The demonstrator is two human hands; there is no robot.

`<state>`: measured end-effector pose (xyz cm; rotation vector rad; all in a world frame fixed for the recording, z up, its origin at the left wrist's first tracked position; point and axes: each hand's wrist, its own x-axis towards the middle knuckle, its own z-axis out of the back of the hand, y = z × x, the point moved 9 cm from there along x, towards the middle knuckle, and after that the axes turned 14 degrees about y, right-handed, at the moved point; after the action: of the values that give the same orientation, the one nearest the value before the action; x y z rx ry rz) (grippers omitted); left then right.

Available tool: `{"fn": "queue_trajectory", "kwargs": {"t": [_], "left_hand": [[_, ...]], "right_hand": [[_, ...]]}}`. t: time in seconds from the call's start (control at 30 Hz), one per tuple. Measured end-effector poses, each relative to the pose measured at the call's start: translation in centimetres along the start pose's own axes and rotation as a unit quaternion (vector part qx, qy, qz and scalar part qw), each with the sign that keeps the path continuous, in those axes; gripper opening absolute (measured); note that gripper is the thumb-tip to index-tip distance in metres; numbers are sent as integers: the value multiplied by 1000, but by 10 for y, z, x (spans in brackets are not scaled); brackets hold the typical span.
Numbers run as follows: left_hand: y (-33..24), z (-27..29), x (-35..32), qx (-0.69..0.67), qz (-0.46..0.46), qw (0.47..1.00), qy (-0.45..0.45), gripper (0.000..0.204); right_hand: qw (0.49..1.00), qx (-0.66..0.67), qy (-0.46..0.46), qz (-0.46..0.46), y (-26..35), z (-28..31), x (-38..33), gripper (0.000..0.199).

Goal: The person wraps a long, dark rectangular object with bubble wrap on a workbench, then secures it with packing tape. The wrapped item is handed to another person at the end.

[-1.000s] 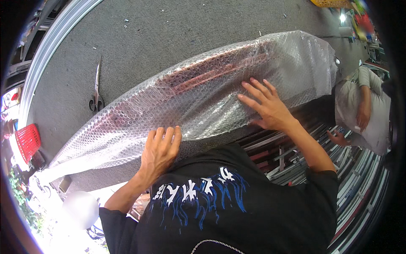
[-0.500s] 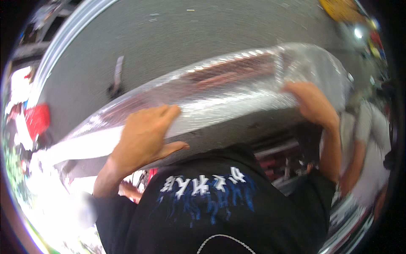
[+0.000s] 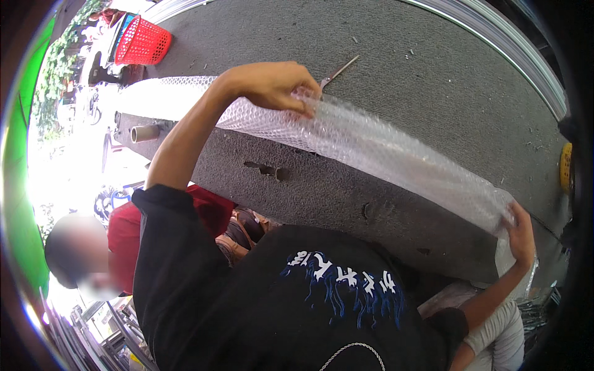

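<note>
A long, narrow bundle in clear bubble wrap (image 3: 383, 145) slants across the grey carpeted table (image 3: 396, 55), from far left to near right. My left hand (image 3: 272, 83) is over its middle, with thumb and fingers closed on the wrap's upper edge. At the right end, my right hand (image 3: 523, 238) has its fingers closed on the wrap, where a loose flap hangs down past the table's edge. Just beyond my left fingers lies a pair of scissors (image 3: 340, 69). Only the blades show; my left hand hides the handles.
A red plastic basket (image 3: 143, 42) stands at the far left. Metal profiles (image 3: 495, 37) run along the table's far side. A pale tube end (image 3: 145, 133) sticks out beside the bundle. One person in red (image 3: 124, 241) is at left; another in grey (image 3: 504, 328) is at lower right.
The view has turned, so the bundle now slopes down to the right. My left hand has gone from resting open on the wrap to gripping its edge. My right hand is at the bundle's end.
</note>
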<state>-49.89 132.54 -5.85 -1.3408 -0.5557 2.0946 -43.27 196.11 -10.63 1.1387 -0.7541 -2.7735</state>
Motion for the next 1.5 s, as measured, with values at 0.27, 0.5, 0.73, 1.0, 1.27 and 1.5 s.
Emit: {"fn": "queue_trajectory", "kwargs": {"t": [0.27, 0.5, 0.73, 1.0, 1.27, 1.5], "left_hand": [[74, 9, 41, 75, 72, 994, -38, 43], [-4, -14, 36, -221, -15, 952, 213, 53], [-159, -106, 71, 186, -83, 979, -27, 60], [-190, -122, 96, 225, -127, 963, -76, 35], [-172, -115, 114, 159, -117, 979, -40, 48], [-160, -84, 129, 13, -62, 995, 77, 46]], "right_hand": [[986, 2, 109, 130, 76, 28, 40, 81], [947, -169, 182, 205, 118, 2, 13, 57], [937, -314, 48, 144, 142, -40, -36, 25], [923, -283, -45, 258, 111, -67, -49, 10], [914, -303, -223, 154, 65, -83, -51, 32], [923, -324, -110, 174, 79, -50, -62, 28]]}}
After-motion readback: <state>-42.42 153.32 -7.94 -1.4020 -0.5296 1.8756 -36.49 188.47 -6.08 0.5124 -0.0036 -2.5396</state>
